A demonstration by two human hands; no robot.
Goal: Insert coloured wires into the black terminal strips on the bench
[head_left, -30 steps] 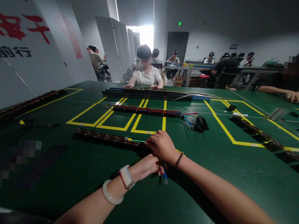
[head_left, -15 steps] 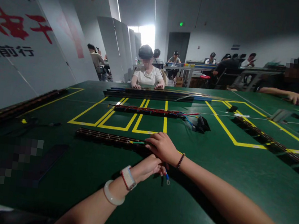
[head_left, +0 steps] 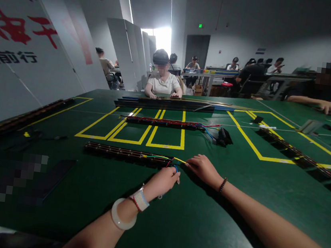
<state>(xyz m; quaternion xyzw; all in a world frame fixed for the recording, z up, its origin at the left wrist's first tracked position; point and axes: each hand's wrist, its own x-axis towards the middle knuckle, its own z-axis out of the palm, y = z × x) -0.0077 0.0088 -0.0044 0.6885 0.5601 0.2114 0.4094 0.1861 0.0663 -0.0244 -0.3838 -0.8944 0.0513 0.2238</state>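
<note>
We find the right hand (head_left: 203, 171) pinching the yellow-green wire (head_left: 180, 161) and the left hand (head_left: 164, 181) closed on the blue wire (head_left: 176, 168). In our judgement, uneven pulling could tangle these leads. Left of the right-hand grip lies the dark strip (head_left: 114, 150): long, narrow, dotted with bright spots along its top.

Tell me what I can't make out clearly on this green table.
All in the head view:
Yellow wire: one end hidden by the right hand.
Blue wire: partly hidden by the left hand.
Long strip at right: cut off by the picture's right edge.
Small label on the yellow tape: too small to read.
</note>
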